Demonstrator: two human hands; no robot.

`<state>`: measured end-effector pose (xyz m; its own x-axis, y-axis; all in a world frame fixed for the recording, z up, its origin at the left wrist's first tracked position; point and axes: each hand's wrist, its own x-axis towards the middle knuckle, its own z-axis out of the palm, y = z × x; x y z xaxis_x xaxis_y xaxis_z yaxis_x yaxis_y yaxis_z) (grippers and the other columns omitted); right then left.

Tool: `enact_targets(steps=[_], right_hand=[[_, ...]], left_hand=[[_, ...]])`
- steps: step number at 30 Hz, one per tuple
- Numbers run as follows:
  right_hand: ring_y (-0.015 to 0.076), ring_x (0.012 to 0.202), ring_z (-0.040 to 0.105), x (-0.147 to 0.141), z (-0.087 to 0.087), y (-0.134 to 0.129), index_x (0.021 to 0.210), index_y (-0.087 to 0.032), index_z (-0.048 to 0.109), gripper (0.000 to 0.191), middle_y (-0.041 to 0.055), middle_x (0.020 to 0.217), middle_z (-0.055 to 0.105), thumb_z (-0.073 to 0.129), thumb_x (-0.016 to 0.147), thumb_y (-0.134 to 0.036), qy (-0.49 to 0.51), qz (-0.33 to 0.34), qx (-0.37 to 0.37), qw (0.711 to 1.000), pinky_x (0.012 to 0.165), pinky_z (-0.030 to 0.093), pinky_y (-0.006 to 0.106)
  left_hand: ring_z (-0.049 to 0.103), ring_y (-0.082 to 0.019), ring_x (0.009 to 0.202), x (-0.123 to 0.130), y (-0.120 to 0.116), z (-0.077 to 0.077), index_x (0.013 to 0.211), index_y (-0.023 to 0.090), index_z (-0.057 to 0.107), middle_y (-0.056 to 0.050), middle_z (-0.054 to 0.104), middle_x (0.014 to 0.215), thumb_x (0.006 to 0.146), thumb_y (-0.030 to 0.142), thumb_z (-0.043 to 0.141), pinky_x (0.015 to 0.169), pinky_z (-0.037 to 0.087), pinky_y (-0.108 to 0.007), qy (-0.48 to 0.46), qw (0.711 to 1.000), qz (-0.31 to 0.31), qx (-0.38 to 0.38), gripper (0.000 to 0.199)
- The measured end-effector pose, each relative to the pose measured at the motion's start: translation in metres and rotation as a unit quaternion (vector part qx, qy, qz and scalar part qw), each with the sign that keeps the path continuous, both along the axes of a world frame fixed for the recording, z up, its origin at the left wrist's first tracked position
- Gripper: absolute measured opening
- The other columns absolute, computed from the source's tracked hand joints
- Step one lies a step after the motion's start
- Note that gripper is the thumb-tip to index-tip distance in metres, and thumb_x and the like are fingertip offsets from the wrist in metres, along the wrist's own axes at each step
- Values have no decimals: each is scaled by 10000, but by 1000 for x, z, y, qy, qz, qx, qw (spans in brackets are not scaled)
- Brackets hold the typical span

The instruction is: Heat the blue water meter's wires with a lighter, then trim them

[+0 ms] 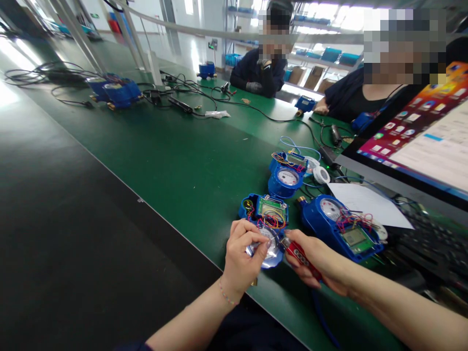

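The left hand [243, 253] is pinching the clear dial cover of the open blue plastic water meter [265, 222] at the green table's [175, 161] edge. The right hand [314, 261] is gripping a red-handled tool [300, 253]; a slip is risking snagging the loose coloured wires [270, 220].

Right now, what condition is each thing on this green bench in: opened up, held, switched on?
Left hand: fingers closed on the near meter's dial.
Right hand: gripping a red tool, tip at the dial.
Near meter: cover off, board and wires bare.
Right meter: open, wires showing.
Far meter: open, lying flat.
Monitor: switched on.
Paper sheet: lying flat.
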<state>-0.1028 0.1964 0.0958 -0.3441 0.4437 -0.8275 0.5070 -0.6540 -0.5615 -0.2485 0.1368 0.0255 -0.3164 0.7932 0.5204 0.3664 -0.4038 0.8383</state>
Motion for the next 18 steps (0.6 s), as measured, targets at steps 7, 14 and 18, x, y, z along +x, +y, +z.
enact_targets(steps=[7, 14, 18], right_hand=[[68, 264, 231, -1, 3, 3, 468, -181, 387, 562, -39, 339, 289, 147, 943, -363, -11, 16, -17, 1000, 292, 173, 167], [66, 258, 225, -1, 2, 5, 464, -182, 382, 543, -38, 332, 284, 172, 931, -363, -13, 29, -7, 999, 281, 180, 160], [64, 259, 224, -1, 1, 7, 475, -184, 379, 521, -38, 333, 285, 178, 923, -359, -18, 49, 0, 999, 281, 189, 155]], left_hand=[[518, -179, 787, 0, 1, 1, 730, 185, 630, -23, 570, 757, 794, 152, 630, 736, 434, -334, 1, 1000, 2, 3, 72], [519, -181, 784, 0, 1, 2, 728, 189, 637, -24, 569, 750, 796, 162, 627, 728, 440, -330, 2, 1000, 5, 0, 74], [523, -182, 784, 1, 0, 2, 729, 190, 637, -25, 574, 756, 797, 171, 627, 733, 439, -329, 0, 1000, 7, 0, 71]])
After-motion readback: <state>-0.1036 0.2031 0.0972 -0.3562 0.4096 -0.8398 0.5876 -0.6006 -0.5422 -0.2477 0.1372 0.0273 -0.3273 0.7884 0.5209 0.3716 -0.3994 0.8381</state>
